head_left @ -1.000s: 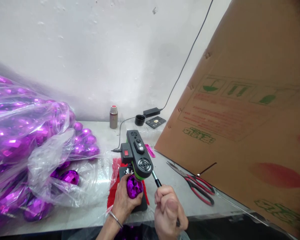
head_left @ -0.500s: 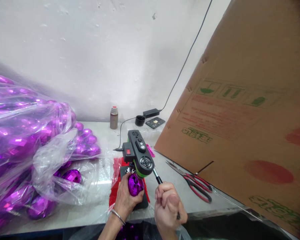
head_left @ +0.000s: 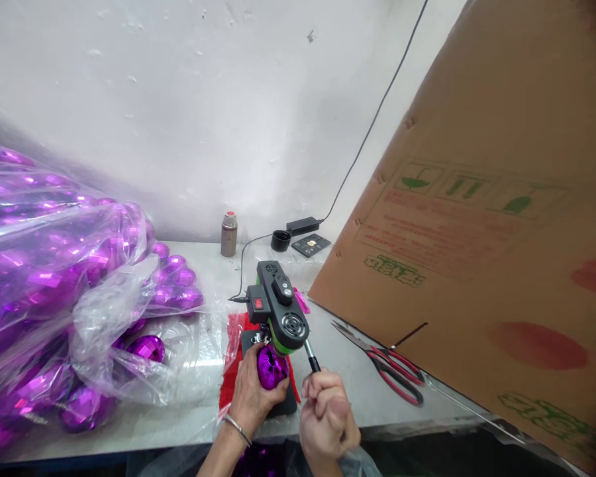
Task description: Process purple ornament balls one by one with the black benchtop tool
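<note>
Nearest, at the bottom centre of the frame, two bare hands work at one small bench press. Lower and slightly right, the right hand (head_left: 328, 421) is clenched in a fist round the press's lever handle (head_left: 310, 358), whose black grip rises from the fist toward the machine. Just left of it, the left hand (head_left: 255, 396), a bangle on its wrist, cups one purple faceted ornament (head_left: 271, 366), fingers wrapped round its lower side; the ornament sits directly under the green-and-black head of the bench press (head_left: 277, 309), over a red mat (head_left: 233, 371) on the grey table (head_left: 357, 391). Right of the hands lies one pair of red-handled scissors (head_left: 390, 368). At the left, a clear plastic bag (head_left: 54, 285) holds many more purple ornaments, too many to count. Filling the right side, one large cardboard box (head_left: 481, 218) leans inward. Farther back by the wall stand one metal flask (head_left: 228, 233), one black cap (head_left: 281, 240) and one power adapter (head_left: 302, 225).
</note>
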Tool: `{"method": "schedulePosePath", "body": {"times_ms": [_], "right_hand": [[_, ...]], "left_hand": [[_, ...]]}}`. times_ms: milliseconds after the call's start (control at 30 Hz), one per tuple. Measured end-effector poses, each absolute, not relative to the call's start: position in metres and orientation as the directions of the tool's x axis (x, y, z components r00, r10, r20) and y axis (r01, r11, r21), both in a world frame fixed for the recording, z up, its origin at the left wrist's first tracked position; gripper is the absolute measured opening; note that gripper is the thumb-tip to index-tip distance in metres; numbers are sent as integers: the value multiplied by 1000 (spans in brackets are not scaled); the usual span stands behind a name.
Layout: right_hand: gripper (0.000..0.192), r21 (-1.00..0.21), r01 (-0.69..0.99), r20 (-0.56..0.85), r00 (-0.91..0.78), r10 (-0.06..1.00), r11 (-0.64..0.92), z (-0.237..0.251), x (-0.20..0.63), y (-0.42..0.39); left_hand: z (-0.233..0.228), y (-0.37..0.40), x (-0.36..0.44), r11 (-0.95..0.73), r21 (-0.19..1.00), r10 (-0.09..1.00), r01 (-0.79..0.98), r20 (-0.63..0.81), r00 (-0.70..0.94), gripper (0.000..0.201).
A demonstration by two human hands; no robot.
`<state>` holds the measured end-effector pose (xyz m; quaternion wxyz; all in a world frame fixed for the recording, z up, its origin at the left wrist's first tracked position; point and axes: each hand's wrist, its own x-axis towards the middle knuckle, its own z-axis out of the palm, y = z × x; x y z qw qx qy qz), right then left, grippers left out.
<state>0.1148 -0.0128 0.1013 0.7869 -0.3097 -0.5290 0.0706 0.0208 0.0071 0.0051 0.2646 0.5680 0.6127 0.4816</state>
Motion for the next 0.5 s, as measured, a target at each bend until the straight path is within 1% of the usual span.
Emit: {"method": "schedulePosePath", "body": {"times_ms": [100, 167, 233, 333, 400, 500], "right_hand": [[55, -535, 238, 813, 405, 418, 810, 98, 118, -12], [56, -533, 235, 818, 388, 424, 813, 107, 121, -12], [52, -557, 222, 807, 371, 460, 800, 125, 124, -12], [48, -628, 216, 767, 334, 548, 748, 160, 129, -11], [50, -668, 235, 739, 318, 594, 706, 178, 130, -11], [51, -680, 235, 730, 311, 609, 695, 184, 131, -12]], "left_hand": [[6, 7, 21, -101, 890, 953, 446, 216, -215, 70], [8, 7, 21, -94, 888, 952, 450, 212, -220, 70], [10, 8, 20, -95, 891, 955, 445, 207, -210, 71], [10, 6, 15, -136, 904, 956, 405, 226, -185, 70], [3, -5, 11, -188, 898, 933, 397, 289, -213, 67], [-18, -45, 3, -306, 833, 857, 462, 452, -247, 72]]}}
